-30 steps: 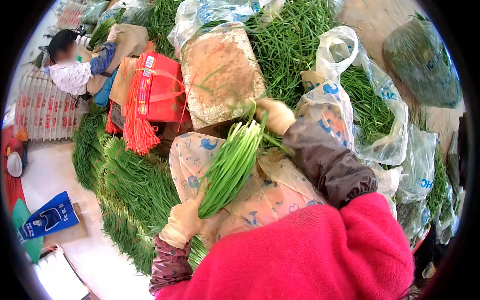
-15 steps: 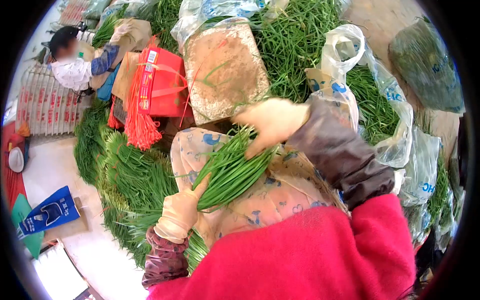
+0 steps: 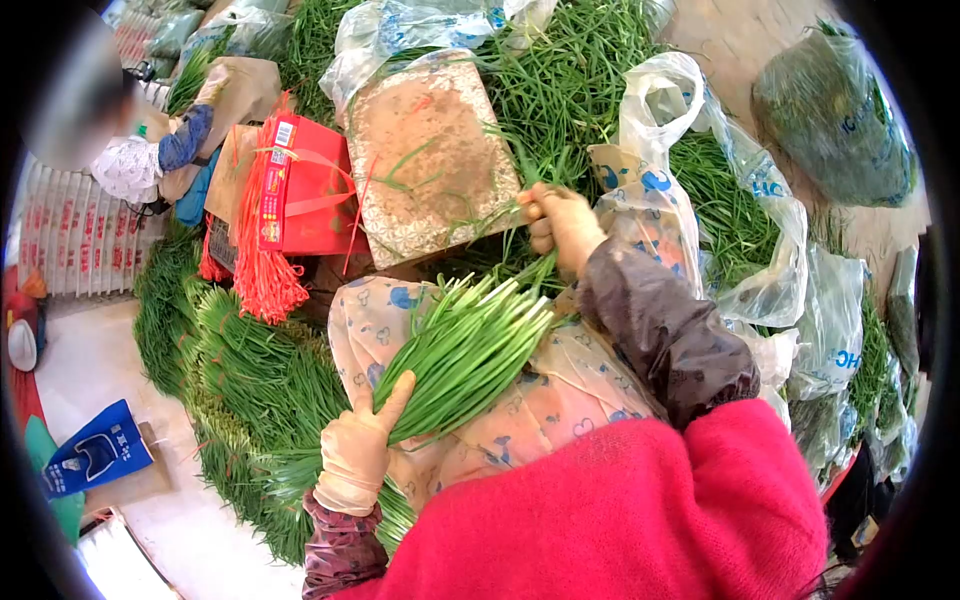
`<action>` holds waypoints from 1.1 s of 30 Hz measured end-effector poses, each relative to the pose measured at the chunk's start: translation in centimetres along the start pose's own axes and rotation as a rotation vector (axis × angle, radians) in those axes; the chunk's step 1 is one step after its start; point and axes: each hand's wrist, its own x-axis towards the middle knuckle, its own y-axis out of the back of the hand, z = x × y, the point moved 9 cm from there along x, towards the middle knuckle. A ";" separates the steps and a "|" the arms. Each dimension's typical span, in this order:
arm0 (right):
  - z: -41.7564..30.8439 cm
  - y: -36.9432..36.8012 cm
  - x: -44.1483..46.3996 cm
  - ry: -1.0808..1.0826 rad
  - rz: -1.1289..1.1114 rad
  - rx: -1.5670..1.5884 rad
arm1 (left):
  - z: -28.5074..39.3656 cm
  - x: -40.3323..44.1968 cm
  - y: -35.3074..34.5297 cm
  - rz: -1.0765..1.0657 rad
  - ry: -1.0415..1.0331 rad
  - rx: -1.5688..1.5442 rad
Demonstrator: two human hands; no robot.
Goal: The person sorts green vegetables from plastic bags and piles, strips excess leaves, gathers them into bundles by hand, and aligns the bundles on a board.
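Note:
A thick bunch of green chives point(image 3: 465, 350) with pale stem ends lies across the patterned apron point(image 3: 350, 320) on my lap. My left hand point(image 3: 358, 455), in a cream glove, grips its leafy end, thumb on top. My gloved right hand point(image 3: 565, 228) is closed beyond the pale ends, by the corner of a dirt-covered board point(image 3: 430, 150). A few loose chive strands point(image 3: 540, 272) stick out from its fingers, and a small orange bit shows at the fingertips.
Left of the board sits a red box point(image 3: 310, 190) with red ties point(image 3: 268, 285). Bundled chives point(image 3: 260, 350) are stacked at left. Loose chives point(image 3: 560, 90) are heaped behind the board. Plastic bags point(image 3: 785, 270) of chives stand at right. Another person's sleeve point(image 3: 185, 140) shows upper left.
My right hand has left the bunch, moved up and right, and closed on a few loose strands. My left hand keeps hold of the bunch. The view has shifted slightly.

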 end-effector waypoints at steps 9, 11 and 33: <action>-8.2 -8.2 -3.1 0.664 0.067 -2.198 | -0.2 -1.0 2.1 0.100 -0.070 0.122; -4.4 -15.2 -6.9 0.905 -0.460 -1.740 | 0.5 -0.4 2.9 0.140 -0.113 0.165; -0.5 -6.9 -7.6 -0.259 -0.723 -1.340 | -6.1 0.4 -10.1 -0.343 0.205 -1.753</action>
